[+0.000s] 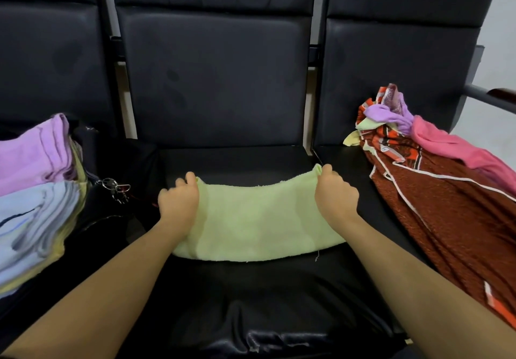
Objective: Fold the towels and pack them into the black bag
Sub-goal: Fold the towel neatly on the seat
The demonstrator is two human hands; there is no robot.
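The pale green towel (257, 219) was laid on the middle black seat (251, 302). Its far corners were pinched by the left hand (178, 199) and right hand (335, 193), apparently so the edge stayed taut for folding. The black bag (117, 219), beside the left hand, held folded towels (36, 185).

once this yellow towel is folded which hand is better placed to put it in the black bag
Probably the left hand. The black bag, with folded towels in it, sits on that side; the right hand would have to cross the yellow towel.
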